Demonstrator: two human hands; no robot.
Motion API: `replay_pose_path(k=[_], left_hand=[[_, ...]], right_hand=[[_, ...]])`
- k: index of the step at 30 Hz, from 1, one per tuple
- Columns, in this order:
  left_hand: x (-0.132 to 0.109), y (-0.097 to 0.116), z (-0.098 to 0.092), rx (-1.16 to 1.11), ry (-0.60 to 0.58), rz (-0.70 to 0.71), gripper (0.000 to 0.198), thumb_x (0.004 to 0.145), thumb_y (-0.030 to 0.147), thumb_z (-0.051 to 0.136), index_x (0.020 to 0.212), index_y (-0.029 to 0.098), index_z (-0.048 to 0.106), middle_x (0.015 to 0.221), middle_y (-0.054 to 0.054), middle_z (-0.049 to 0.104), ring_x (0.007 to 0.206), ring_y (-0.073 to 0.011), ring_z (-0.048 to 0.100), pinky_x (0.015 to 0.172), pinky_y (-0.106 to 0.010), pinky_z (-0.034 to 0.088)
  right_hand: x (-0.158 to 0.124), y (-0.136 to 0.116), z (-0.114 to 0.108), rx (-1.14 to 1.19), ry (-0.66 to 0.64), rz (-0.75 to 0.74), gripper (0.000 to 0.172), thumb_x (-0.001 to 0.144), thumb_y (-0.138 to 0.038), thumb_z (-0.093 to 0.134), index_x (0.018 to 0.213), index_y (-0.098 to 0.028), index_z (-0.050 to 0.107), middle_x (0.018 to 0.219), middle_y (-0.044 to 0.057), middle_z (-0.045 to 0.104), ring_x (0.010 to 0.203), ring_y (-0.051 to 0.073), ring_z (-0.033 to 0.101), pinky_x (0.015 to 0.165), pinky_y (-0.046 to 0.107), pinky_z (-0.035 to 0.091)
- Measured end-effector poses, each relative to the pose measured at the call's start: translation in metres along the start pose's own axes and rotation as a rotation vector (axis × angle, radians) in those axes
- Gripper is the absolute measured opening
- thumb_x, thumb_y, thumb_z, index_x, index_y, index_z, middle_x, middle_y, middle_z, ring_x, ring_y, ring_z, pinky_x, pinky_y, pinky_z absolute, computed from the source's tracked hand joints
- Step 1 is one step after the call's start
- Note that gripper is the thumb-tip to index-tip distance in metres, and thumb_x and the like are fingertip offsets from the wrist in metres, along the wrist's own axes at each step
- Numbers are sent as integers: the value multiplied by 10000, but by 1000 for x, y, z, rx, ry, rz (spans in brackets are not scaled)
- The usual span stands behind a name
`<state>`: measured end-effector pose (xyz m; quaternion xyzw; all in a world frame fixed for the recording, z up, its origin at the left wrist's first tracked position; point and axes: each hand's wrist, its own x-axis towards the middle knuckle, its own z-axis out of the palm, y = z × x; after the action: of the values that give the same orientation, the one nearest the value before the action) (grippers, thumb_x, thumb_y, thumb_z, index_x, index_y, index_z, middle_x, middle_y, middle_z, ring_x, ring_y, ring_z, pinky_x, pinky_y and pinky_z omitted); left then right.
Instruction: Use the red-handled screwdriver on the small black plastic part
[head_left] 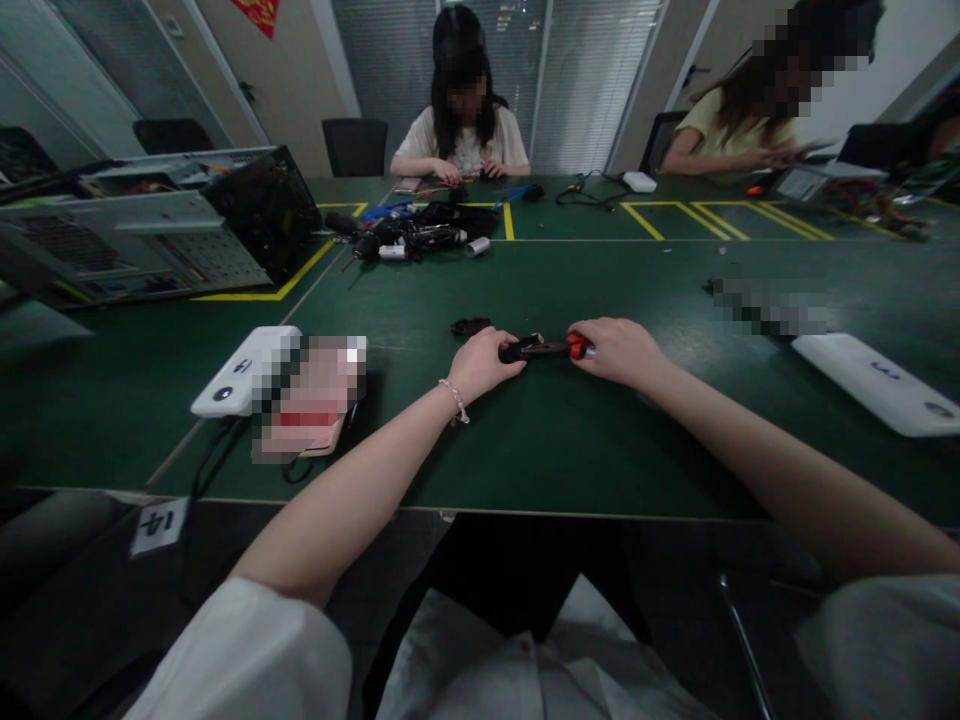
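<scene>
Over the green tabletop (480, 450), my left hand (480, 365) pinches a small black part (515, 350) between thumb and fingers. My right hand (619, 350) is closed round the red handles of what look like pliers (559, 348). Their dark metal jaws point left and meet the black part; whether they grip it cannot be made out. Just beyond my left hand lies another small black piece (471, 326).
A tilted computer case (150, 235) stands at left. Near it are a white power bank (244, 370) and a phone (319, 395). Another white power bank (881, 385) lies right. Black parts and cables (420, 230) are piled farther back. Two people sit across the table.
</scene>
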<state>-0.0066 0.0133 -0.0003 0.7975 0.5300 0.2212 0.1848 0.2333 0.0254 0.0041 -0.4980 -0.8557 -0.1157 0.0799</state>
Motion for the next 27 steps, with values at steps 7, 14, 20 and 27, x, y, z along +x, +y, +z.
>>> replay_pose_path(k=[7, 14, 20, 27], left_hand=[[0, -1, 0, 19, 6, 19, 342, 757, 363, 651, 1041, 173, 668, 988, -71, 630, 848, -188, 596, 752, -309, 484], [2, -3, 1, 12, -4, 18, 360, 752, 355, 656, 1060, 169, 660, 999, -70, 625, 860, -190, 596, 761, -310, 485], [1, -2, 0, -1, -3, 18, 358, 753, 350, 657, 1064, 172, 660, 1005, -65, 628, 856, -182, 598, 764, -303, 485], [0, 1, -1, -6, -7, 13, 355, 758, 352, 651, 1063, 171, 663, 995, -68, 630, 854, -184, 598, 754, -304, 487]], right_hand=[[-1, -3, -6, -108, 44, -64, 374, 805, -365, 489, 1057, -122, 619, 927, 133, 678, 828, 257, 612, 715, 372, 445], [-1, -3, -4, -15, -6, 3, 371, 794, -393, 507, 1054, -157, 626, 956, 110, 685, 844, 244, 623, 734, 366, 457], [0, -2, -2, -28, 11, -19, 371, 794, -385, 504, 1051, -147, 628, 953, 114, 683, 846, 243, 622, 739, 365, 452], [-1, -2, -6, -76, 49, -72, 403, 801, -361, 496, 1098, -115, 614, 970, 149, 678, 869, 268, 609, 742, 390, 441]])
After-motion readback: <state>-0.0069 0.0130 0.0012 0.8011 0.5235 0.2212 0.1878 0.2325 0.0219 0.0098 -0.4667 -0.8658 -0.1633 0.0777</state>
